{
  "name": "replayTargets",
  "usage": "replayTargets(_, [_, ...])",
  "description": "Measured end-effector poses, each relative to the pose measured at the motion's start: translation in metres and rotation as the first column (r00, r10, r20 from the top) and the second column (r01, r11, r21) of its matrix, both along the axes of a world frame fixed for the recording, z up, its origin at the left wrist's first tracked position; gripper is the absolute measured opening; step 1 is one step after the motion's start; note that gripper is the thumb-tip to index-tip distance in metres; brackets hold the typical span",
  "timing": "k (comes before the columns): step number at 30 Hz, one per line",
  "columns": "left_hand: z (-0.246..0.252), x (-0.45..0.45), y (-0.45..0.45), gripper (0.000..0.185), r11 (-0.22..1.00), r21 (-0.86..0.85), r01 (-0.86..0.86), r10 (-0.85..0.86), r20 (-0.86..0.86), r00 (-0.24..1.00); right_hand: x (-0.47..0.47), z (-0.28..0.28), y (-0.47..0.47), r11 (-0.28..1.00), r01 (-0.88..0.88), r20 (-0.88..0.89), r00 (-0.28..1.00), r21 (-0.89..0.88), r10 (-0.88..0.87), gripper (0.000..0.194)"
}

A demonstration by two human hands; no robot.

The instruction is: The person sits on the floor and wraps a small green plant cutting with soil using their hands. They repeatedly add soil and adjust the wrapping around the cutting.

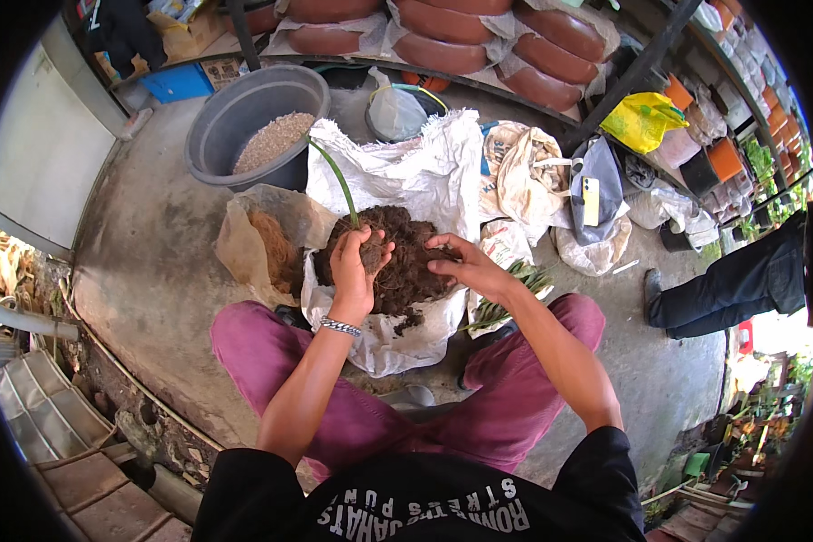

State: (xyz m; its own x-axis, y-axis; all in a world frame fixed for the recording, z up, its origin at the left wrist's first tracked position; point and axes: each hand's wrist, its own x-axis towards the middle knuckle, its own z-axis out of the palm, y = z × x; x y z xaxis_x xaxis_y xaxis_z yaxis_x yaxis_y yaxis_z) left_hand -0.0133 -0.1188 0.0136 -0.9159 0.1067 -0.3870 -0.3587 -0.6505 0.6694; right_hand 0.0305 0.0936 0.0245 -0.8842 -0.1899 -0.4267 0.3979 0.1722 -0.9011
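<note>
My left hand (356, 265) is wrapped around a root ball (371, 256) with fine roots and dark soil on it. A single green plant stem (339, 177) rises from beside the thumb and leans up to the left. To the right, my right hand (471, 265) hovers at the edge of a heap of dark soil (406, 271), fingers apart and nothing held. Whether its fingertips touch the soil I cannot tell. Under the heap spreads a white woven sack (406, 349), between my knees.
A grey tub (206, 146) of pale chips stands beyond, left of the sack. Nearer is a plastic bag (234, 254) of brown fibre. Sacks (515, 162) and a phone (590, 201) lie to the right, near cut leaves (515, 291). Another person's legs (732, 284) stand at far right.
</note>
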Motion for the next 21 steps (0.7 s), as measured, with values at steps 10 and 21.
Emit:
replayTargets(10, [-0.001, 0.004, 0.009, 0.024, 0.991, -0.092, 0.092, -0.096, -0.036, 0.995, -0.001, 0.002, -0.013, 0.973, 0.194, -0.210, 0.953, -0.126, -0.218, 0.053])
replayTargets(21, [-0.006, 0.006, 0.034, 0.024, 0.980, -0.115, 0.164, -0.177, -0.117, 0.977, 0.004, 0.002, -0.007, 0.904, 0.375, -0.192, 0.890, -0.203, -0.413, 0.055])
